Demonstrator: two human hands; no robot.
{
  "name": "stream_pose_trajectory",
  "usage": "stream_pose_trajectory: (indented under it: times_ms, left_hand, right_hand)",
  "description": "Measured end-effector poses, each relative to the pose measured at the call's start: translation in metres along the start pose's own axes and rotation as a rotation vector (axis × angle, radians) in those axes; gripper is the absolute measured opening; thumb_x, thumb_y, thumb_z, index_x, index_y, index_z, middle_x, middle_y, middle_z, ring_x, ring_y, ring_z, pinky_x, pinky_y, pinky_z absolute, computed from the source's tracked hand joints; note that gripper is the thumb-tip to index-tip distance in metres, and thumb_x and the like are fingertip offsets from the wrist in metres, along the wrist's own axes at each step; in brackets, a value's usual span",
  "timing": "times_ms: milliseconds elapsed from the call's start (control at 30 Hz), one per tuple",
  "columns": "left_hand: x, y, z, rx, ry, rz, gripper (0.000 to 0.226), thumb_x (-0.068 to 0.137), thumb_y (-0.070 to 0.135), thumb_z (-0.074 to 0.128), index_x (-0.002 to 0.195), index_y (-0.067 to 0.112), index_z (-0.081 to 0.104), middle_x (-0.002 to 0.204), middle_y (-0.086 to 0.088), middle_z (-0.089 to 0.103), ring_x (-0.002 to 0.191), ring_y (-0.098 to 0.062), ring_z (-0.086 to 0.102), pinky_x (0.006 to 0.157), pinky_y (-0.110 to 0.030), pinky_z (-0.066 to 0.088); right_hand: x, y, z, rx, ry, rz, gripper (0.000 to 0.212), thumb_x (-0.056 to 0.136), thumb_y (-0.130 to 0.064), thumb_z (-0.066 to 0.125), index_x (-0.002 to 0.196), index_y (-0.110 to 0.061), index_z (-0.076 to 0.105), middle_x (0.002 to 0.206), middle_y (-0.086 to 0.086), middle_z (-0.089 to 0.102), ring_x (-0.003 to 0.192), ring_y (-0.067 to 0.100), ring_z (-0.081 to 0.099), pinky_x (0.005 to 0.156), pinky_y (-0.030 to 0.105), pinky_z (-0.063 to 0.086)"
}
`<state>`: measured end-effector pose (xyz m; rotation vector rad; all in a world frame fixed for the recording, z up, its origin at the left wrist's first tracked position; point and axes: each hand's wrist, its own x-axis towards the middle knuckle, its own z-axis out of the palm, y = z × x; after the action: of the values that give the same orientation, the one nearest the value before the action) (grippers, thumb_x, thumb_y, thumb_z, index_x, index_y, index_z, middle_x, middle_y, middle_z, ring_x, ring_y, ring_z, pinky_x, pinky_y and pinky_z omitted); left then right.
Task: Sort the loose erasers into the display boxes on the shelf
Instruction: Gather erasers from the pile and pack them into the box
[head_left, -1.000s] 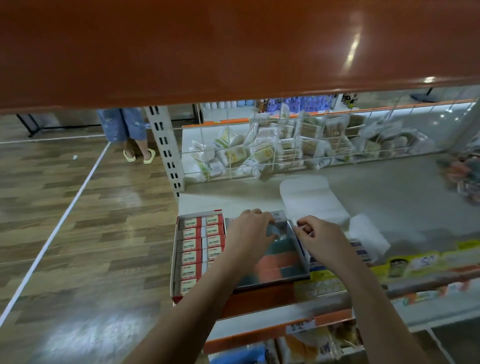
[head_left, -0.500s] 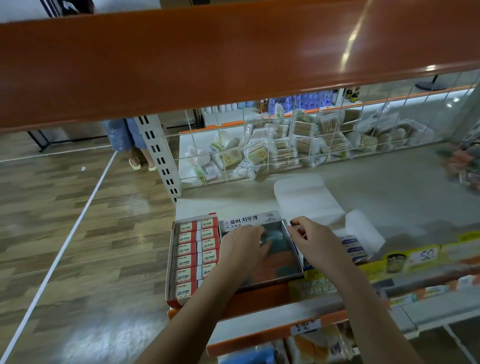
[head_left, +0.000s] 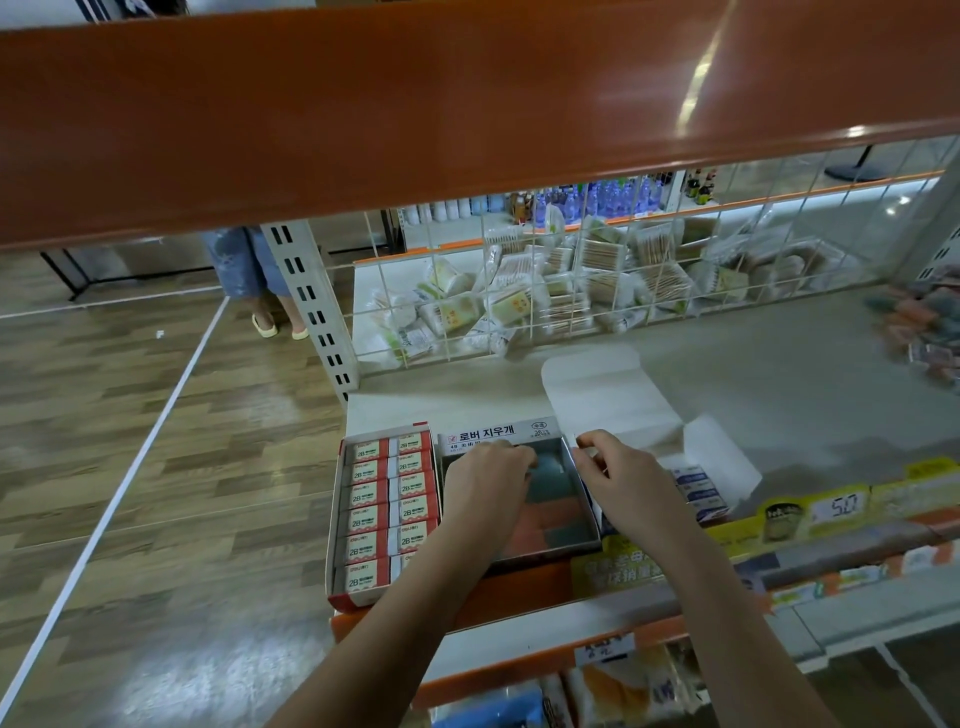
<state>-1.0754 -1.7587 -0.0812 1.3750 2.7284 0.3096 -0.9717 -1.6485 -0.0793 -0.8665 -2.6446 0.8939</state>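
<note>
Three display boxes stand at the shelf's front left. The left box is packed with red-and-white 2B erasers. The middle grey box has a Korean label and holds teal and orange erasers. My left hand reaches into it, fingers curled over a teal eraser at the far end. My right hand pinches that box's right wall near its far corner. The right box holds blue-and-white erasers, with its white lid flap folded back.
An orange upper shelf beam hangs overhead. A wire grid backs the shelf, with cotton swab packs behind it. Coloured packets lie at far right. Price tags line the front edge. A person stands in the aisle.
My left hand has drawn back from the middle box's far rim into the box, uncovering the Korean label. My right hand stays at the right wall. My view has tilted slightly.
</note>
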Motion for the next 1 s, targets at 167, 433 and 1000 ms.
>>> stream_pose_trajectory:
  times_ms: [167,433,1000]
  left_hand:
    - [0.001,0.000,0.003,0.106,-0.046,-0.011,0.027,0.099,0.021,0.045,0.123,0.022,0.056,0.112,-0.003,0.064,0.101,-0.022,0.061,0.079,-0.029,0.046]
    - [0.003,-0.007,0.005,0.037,-0.031,-0.006,0.030,0.099,0.024,0.047,0.127,0.026,0.056,0.119,-0.001,0.063,0.107,-0.020,0.059,0.091,-0.034,0.049]
    - [0.003,-0.009,-0.004,-0.025,-0.082,0.077,0.029,0.098,0.032,0.041,0.119,0.024,0.059,0.112,0.000,0.064,0.099,-0.017,0.060,0.085,-0.032,0.051]
  right_hand:
    - [0.001,0.001,0.002,-0.001,0.010,-0.002,0.030,0.098,-0.035,0.040,0.120,-0.018,0.052,0.108,0.003,0.067,0.078,0.012,0.055,0.067,0.022,0.040]
    - [0.002,0.004,0.003,0.019,-0.007,0.007,0.030,0.098,-0.035,0.040,0.120,-0.019,0.053,0.104,0.001,0.067,0.070,0.007,0.056,0.058,0.015,0.040]
    - [0.006,0.001,-0.010,0.007,-0.177,0.005,0.033,0.097,-0.040,0.041,0.123,-0.022,0.053,0.106,-0.003,0.063,0.081,0.005,0.054,0.067,0.019,0.039]
